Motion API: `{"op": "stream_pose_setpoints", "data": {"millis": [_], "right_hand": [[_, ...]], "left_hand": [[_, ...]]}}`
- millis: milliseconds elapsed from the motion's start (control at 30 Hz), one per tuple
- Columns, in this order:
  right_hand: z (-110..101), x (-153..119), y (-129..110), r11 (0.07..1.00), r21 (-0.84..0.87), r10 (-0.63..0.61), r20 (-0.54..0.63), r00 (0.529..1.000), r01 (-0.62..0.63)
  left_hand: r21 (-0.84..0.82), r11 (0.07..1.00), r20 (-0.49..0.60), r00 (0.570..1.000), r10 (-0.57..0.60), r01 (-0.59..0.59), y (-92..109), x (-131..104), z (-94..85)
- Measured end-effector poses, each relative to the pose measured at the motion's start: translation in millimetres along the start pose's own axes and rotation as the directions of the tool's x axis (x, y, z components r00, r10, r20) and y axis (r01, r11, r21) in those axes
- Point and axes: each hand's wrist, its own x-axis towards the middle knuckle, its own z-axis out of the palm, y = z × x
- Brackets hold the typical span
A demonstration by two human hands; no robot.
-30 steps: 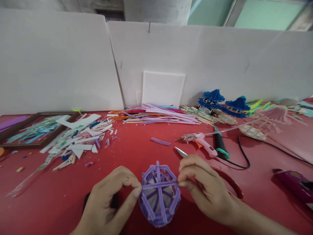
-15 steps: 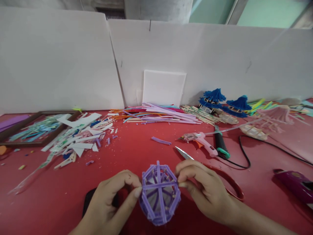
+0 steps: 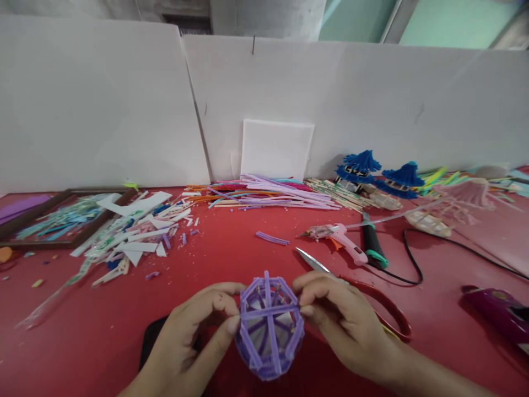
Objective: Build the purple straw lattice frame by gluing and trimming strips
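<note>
Between my two hands is a small purple basket-like frame made of pipe cleaners, with two strips crossed over its top. My left hand pinches its left rim, where one end of the horizontal strip lies. On the opposite side, my right hand has thumb and fingertips closed on the other end of that strip. Red-handled scissors lie just behind my right hand, blades pointing up and left. A black object is partly hidden under my left hand.
A pink glue gun and a black-and-green handled tool lie at right, with a black cord. Purple pipe cleaners lie ahead. White scraps and a brown frame are left. Blue-roofed models stand behind.
My left index finger has shifted forward along the rim. My right fingers have moved slightly left on the strip's end. The purple frame stays almost where it was.
</note>
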Motion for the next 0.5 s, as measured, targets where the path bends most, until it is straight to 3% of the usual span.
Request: {"op": "stream_pose_setpoints", "data": {"millis": [233, 500], "right_hand": [[6.1, -7.3, 3.6, 0.937, 0.278, 0.189, 0.107, 0.976, -0.212], [2.3, -2.0, -1.1, 0.986, 0.152, 0.067, 0.029, 0.997, -0.071]], "left_hand": [[-0.098, 0.995, 0.009, 1.0, 0.004, -0.003, 5.7, 3.6, 2.7], [-0.072, 0.996, 0.024, 0.999, 0.048, -0.046, 3.4, -1.8, 2.0]]}}
